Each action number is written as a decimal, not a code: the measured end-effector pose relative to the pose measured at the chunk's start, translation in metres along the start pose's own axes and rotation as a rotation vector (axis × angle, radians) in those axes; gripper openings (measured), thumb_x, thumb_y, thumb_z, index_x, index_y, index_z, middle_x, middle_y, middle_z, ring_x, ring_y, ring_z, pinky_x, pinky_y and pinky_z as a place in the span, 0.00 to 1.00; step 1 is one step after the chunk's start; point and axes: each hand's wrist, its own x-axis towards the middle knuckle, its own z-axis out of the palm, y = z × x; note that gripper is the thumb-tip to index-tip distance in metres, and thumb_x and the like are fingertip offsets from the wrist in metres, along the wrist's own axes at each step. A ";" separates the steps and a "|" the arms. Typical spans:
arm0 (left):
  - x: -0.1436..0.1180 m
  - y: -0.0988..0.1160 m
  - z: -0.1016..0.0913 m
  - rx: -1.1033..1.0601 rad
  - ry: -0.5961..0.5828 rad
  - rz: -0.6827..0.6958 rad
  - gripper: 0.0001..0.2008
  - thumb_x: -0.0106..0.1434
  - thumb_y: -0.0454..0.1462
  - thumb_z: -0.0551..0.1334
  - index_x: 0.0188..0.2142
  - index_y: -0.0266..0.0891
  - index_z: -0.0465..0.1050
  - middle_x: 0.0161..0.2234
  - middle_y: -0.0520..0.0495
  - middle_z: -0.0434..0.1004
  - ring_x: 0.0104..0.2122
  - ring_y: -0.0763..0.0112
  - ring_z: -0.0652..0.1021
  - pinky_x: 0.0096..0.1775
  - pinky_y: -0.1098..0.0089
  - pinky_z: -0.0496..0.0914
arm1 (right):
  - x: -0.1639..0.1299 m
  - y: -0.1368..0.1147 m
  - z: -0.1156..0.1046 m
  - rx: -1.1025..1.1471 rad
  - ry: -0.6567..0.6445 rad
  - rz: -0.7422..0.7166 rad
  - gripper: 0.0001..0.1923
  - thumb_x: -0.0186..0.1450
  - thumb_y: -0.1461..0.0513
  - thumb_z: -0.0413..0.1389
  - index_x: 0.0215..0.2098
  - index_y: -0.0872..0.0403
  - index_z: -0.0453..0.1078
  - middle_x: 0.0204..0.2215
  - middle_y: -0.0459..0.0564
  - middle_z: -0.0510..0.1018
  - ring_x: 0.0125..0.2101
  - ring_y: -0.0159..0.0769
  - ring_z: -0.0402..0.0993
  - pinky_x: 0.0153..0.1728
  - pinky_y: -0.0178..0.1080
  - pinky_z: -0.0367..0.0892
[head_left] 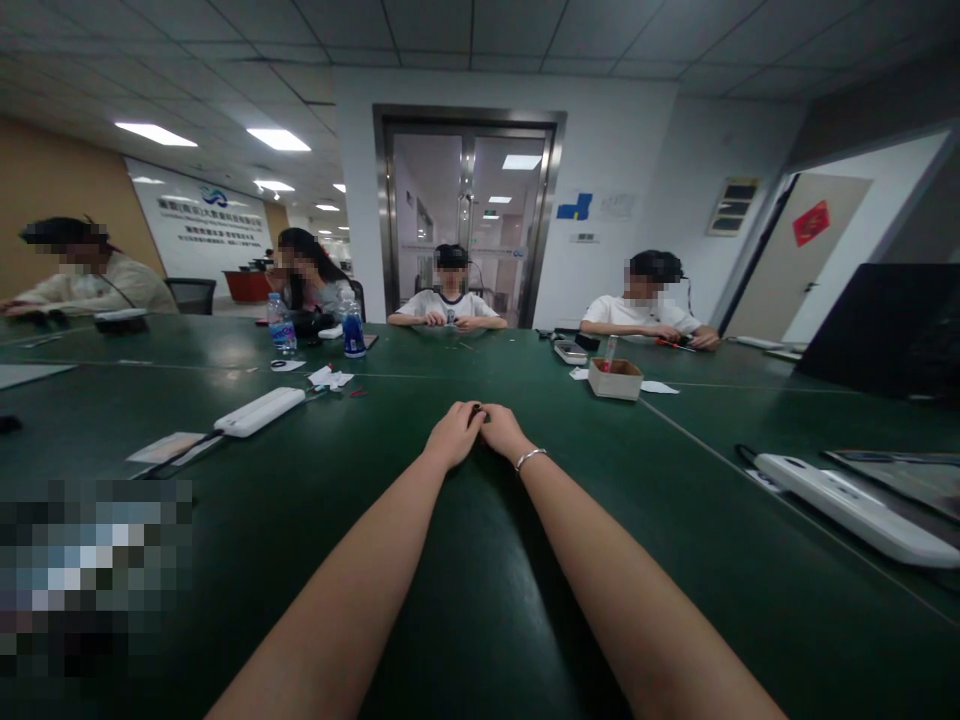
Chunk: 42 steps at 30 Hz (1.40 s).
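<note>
Both my arms stretch forward over the dark green table (pixel 465 600). My left hand (pixel 452 435) and my right hand (pixel 501 430) meet at the fingertips on the tabletop. Between them they pinch a small dark object (pixel 477 410), too small to identify. A silver bracelet (pixel 530 458) circles my right wrist. The nearest other item is a small cardboard box (pixel 615 379) further out to the right.
White power strips lie at left (pixel 259 411) and at right (pixel 847 505). Two water bottles (pixel 354 330) stand at the far left. A dark laptop (pixel 881 325) sits at right. Several people sit around the far side, hands on the table. Glass doors (pixel 469 220) are behind them.
</note>
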 end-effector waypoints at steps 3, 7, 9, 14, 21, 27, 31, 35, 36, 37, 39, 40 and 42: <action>0.013 -0.007 0.002 0.006 0.094 -0.046 0.16 0.64 0.43 0.49 0.43 0.41 0.71 0.42 0.43 0.69 0.44 0.64 0.71 0.48 0.65 0.64 | 0.010 -0.006 0.003 -0.033 -0.041 -0.003 0.11 0.58 0.69 0.53 0.34 0.56 0.76 0.20 0.48 0.75 0.17 0.29 0.68 0.21 0.29 0.61; 0.025 -0.022 0.007 -0.108 0.170 -0.176 0.11 0.61 0.39 0.53 0.38 0.38 0.72 0.38 0.43 0.71 0.41 0.65 0.73 0.45 0.65 0.66 | 0.018 -0.003 0.014 -0.059 0.048 0.025 0.07 0.59 0.64 0.55 0.31 0.57 0.76 0.23 0.50 0.77 0.25 0.32 0.71 0.27 0.30 0.63; 0.026 -0.030 0.007 -0.226 0.181 -0.193 0.08 0.59 0.37 0.57 0.36 0.38 0.71 0.35 0.45 0.73 0.38 0.67 0.74 0.43 0.67 0.68 | 0.019 0.003 0.019 0.034 0.076 0.094 0.07 0.58 0.63 0.58 0.33 0.58 0.75 0.25 0.50 0.77 0.25 0.31 0.70 0.27 0.30 0.64; 0.023 -0.043 0.003 -0.530 0.166 -0.249 0.07 0.57 0.36 0.60 0.35 0.36 0.70 0.30 0.46 0.74 0.30 0.70 0.76 0.36 0.68 0.70 | 0.016 0.014 0.020 0.529 -0.024 0.191 0.10 0.55 0.70 0.59 0.37 0.62 0.71 0.24 0.47 0.75 0.18 0.23 0.64 0.21 0.26 0.63; 0.023 -0.047 -0.002 -0.642 0.143 -0.339 0.11 0.54 0.41 0.62 0.32 0.34 0.71 0.26 0.46 0.74 0.26 0.72 0.74 0.30 0.71 0.68 | 0.010 0.016 0.009 1.016 -0.077 0.236 0.09 0.55 0.74 0.57 0.35 0.61 0.71 0.25 0.47 0.74 0.19 0.23 0.68 0.21 0.26 0.67; 0.024 -0.050 -0.001 -0.577 0.195 -0.316 0.13 0.53 0.44 0.63 0.30 0.34 0.73 0.22 0.49 0.72 0.23 0.74 0.71 0.28 0.72 0.64 | 0.005 0.017 0.005 1.093 -0.028 0.219 0.13 0.52 0.76 0.58 0.34 0.58 0.70 0.20 0.44 0.71 0.19 0.27 0.71 0.19 0.27 0.67; 0.024 -0.047 -0.002 -0.691 0.205 -0.344 0.12 0.52 0.41 0.64 0.32 0.33 0.73 0.25 0.47 0.73 0.25 0.74 0.72 0.29 0.72 0.66 | 0.005 0.015 0.004 1.114 -0.040 0.263 0.10 0.56 0.76 0.55 0.34 0.59 0.70 0.23 0.48 0.74 0.19 0.28 0.72 0.22 0.29 0.70; 0.024 -0.045 -0.002 -0.749 0.181 -0.373 0.10 0.52 0.39 0.64 0.33 0.34 0.73 0.26 0.47 0.74 0.26 0.74 0.73 0.31 0.71 0.67 | 0.005 0.015 0.003 1.162 -0.031 0.271 0.09 0.59 0.75 0.52 0.35 0.60 0.70 0.26 0.50 0.75 0.20 0.29 0.74 0.24 0.30 0.72; 0.024 -0.045 -0.002 -0.752 0.173 -0.373 0.10 0.52 0.38 0.64 0.33 0.34 0.73 0.26 0.47 0.74 0.26 0.74 0.73 0.32 0.71 0.67 | 0.005 0.015 0.003 1.170 -0.025 0.269 0.10 0.59 0.75 0.53 0.35 0.60 0.70 0.27 0.51 0.76 0.21 0.30 0.74 0.24 0.31 0.72; 0.024 -0.044 -0.002 -0.754 0.164 -0.371 0.09 0.53 0.37 0.64 0.33 0.34 0.73 0.26 0.47 0.74 0.26 0.74 0.73 0.32 0.71 0.67 | 0.006 0.015 0.003 1.176 -0.016 0.270 0.10 0.59 0.75 0.53 0.36 0.60 0.70 0.27 0.51 0.76 0.21 0.30 0.75 0.25 0.32 0.73; 0.023 -0.043 -0.003 -0.753 0.139 -0.363 0.07 0.53 0.35 0.63 0.33 0.34 0.73 0.27 0.47 0.74 0.26 0.75 0.73 0.33 0.71 0.67 | 0.006 0.016 0.003 1.183 -0.003 0.284 0.10 0.58 0.75 0.53 0.37 0.60 0.69 0.27 0.51 0.76 0.22 0.32 0.75 0.26 0.33 0.73; 0.023 -0.043 -0.003 -0.751 0.132 -0.359 0.07 0.53 0.34 0.63 0.33 0.34 0.73 0.27 0.47 0.74 0.27 0.75 0.74 0.33 0.72 0.68 | 0.006 0.017 0.004 1.186 -0.002 0.291 0.10 0.58 0.75 0.53 0.37 0.60 0.69 0.27 0.52 0.76 0.23 0.32 0.76 0.27 0.34 0.73; 0.022 -0.042 -0.004 -0.749 0.140 -0.360 0.08 0.54 0.33 0.63 0.35 0.34 0.72 0.27 0.47 0.74 0.27 0.75 0.74 0.33 0.72 0.68 | 0.007 0.017 0.004 1.189 -0.007 0.293 0.10 0.59 0.75 0.53 0.36 0.61 0.69 0.27 0.52 0.77 0.24 0.33 0.76 0.28 0.34 0.74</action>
